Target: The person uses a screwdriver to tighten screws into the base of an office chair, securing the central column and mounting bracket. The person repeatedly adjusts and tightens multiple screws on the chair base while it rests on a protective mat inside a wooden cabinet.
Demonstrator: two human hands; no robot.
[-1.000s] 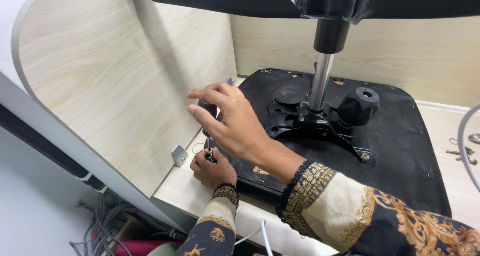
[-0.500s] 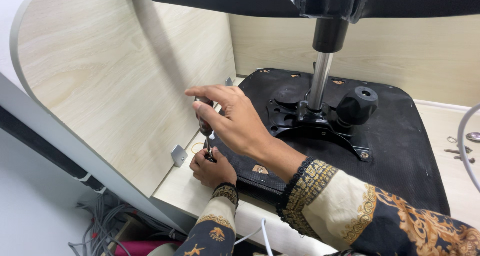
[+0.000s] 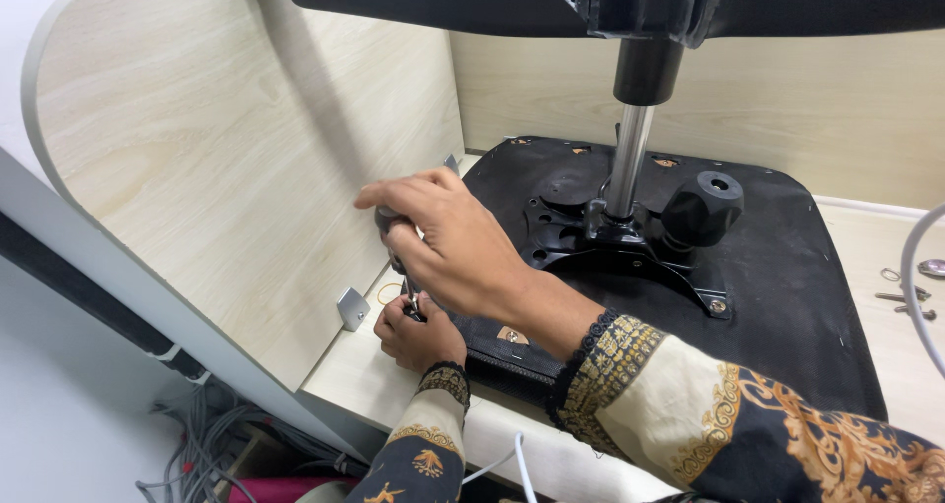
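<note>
At the left front corner of the upturned black seat plate, on a pale wooden desk: one screwdriver, upright, its tip down at the seat's edge. Right hand curled around the handle from above, fingers closed on it; left hand directly below, fingertips pinched at the shaft's lower end. Adjacent: a small metal bracket against the wooden side panel, just left of the hands.

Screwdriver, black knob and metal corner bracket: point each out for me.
screwdriver point(image 3: 392, 229), head view, dark handle under the right hand.
black knob point(image 3: 703, 207), head view, its side face.
metal corner bracket point(image 3: 351, 307), head view, flat front plate.
</note>
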